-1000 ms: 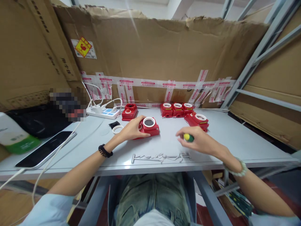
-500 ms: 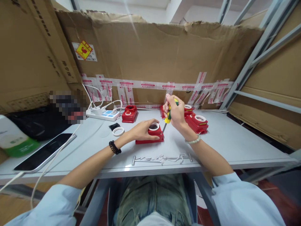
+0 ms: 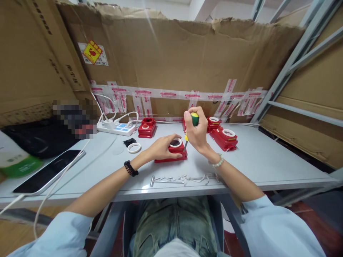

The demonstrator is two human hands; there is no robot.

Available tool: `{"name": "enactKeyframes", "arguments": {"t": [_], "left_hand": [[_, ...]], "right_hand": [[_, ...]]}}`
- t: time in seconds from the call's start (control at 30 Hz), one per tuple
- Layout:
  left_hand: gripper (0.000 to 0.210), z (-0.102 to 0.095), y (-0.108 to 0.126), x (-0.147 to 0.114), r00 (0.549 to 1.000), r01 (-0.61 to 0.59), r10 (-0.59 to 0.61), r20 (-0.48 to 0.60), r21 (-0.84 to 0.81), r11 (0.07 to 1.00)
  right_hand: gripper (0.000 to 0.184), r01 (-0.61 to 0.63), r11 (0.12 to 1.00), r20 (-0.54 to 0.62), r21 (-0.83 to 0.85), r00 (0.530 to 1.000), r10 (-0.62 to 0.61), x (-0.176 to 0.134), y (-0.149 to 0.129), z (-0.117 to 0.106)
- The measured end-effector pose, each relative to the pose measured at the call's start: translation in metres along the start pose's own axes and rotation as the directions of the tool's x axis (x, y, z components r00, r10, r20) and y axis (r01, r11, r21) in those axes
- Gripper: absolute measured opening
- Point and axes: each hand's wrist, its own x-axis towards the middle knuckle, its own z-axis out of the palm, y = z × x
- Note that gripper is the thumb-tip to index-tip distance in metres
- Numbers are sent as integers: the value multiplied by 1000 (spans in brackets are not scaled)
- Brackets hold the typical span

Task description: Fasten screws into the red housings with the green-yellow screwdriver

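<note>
A square red plastic housing with a white-ringed round opening is being held down mid-front on the grey metal table by the left hand, while a green-and-yellow-handled screwdriver is being gripped upright in the closed right hand, tip at the housing's right edge.

Right hand now lifted off the table from a second ago, screwdriver turned upright, tip down at the red box, left hand shifted over the box's white ring
</note>
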Motion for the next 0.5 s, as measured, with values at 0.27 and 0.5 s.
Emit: {"name": "enactKeyframes", "arguments": {"t": [0.27,0.5], "left_hand": [[60,0,0,0,1000,9,-9,6,-3,1000],[61,0,-1,0,1000,-5,5,13,10,1000]], "right_hand": [[23,113,977,-64,-183,990,-127,0,1,0],[20,127,910,51,-395,992,-117,2,0,-2]]}}
